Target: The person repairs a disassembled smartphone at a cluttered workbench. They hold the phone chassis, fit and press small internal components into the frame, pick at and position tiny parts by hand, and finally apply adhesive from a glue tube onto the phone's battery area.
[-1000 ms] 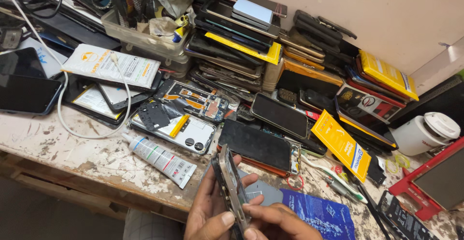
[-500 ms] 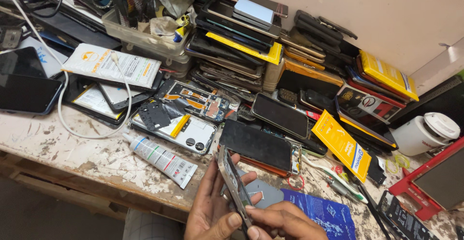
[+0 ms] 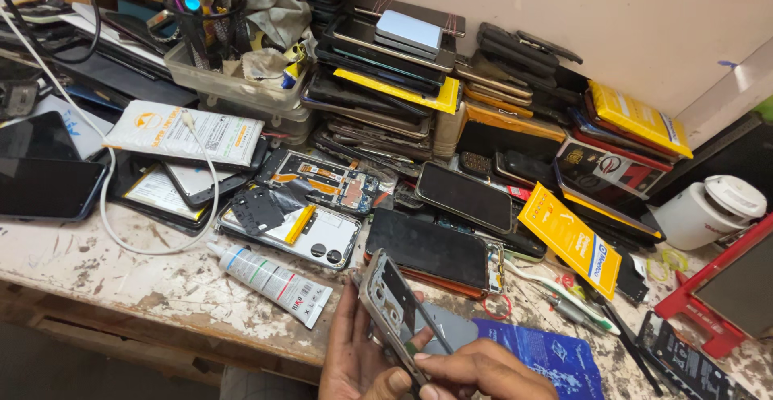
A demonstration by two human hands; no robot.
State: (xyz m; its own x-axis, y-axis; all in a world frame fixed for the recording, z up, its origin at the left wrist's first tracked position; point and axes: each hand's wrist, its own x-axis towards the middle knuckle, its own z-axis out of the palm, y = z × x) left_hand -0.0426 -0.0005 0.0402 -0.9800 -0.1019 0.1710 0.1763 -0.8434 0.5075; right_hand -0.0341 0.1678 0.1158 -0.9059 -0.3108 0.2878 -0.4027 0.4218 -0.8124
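Note:
My left hand [image 3: 358, 360] holds a grey phone frame [image 3: 388, 307] on edge at the bottom of the head view, thumb pressed near its lower end. My right hand [image 3: 483, 372] pinches a thin dark tool [image 3: 433, 331] whose tip rests against the inside of the frame. A grey phone back panel [image 3: 451, 329] lies on the bench just behind both hands. A white glue tube [image 3: 270, 281] lies to the left of my left hand. An opened phone [image 3: 294, 231] with its battery and a yellow strip showing sits beyond the tube.
Stacks of phones and boxes [image 3: 386, 70] crowd the back of the worn bench [image 3: 105, 279]. A tablet [image 3: 44, 179] and a white cable [image 3: 153, 243] lie left. A blue mat [image 3: 555, 360], a yellow packet [image 3: 572, 239] and a white tub [image 3: 704, 211] sit right.
My right hand has shifted slightly along the frame with the tool. The left hand keeps the frame in nearly the same place.

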